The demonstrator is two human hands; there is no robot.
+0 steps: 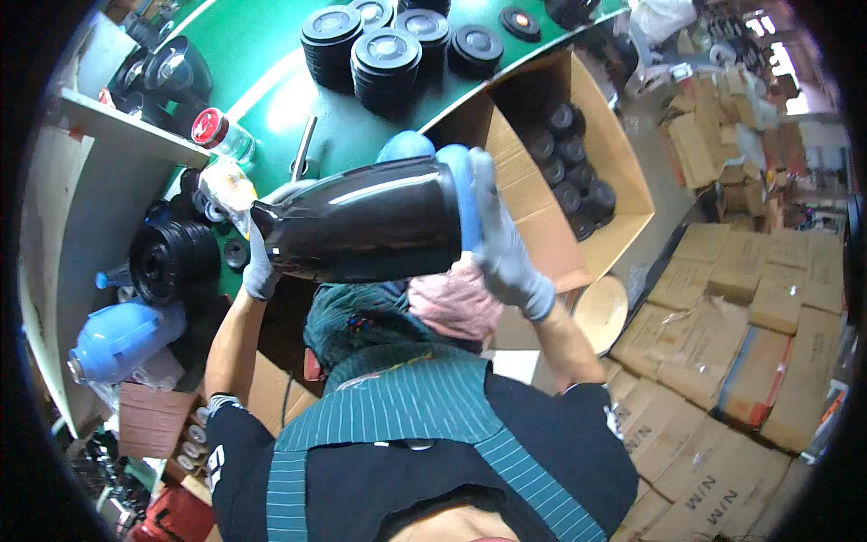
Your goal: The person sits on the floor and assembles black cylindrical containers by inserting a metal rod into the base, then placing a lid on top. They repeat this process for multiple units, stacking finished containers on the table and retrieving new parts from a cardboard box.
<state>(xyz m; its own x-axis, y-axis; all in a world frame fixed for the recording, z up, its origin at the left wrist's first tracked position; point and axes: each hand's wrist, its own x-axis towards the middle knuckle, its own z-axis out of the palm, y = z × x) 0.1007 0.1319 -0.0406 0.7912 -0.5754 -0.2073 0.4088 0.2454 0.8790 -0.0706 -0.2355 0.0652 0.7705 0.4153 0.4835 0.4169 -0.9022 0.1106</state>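
Note:
A glossy black tapered housing [361,226] lies sideways in front of me, held between both hands. My left hand [259,266], in a grey glove, is closed round its narrow left end, and its fingers are partly hidden behind the housing. At the wide right end is my right hand [508,248], also in a grey glove, its long fingers stretched upward along that end. The thumb of this hand is hidden. Blue fabric [469,194] shows between the wide rim and the right hand. Just beyond the left hand lies a crumpled white and yellow bag [228,191].
Stacked black round lids [386,59] stand on the green table [271,86]. A red-capped jar [223,134] and a metal rod [305,144] are nearer. An open carton [623,172] holds black round parts. Closed cartons [704,325] lie at right, a blue bottle-shaped container [126,339] at left.

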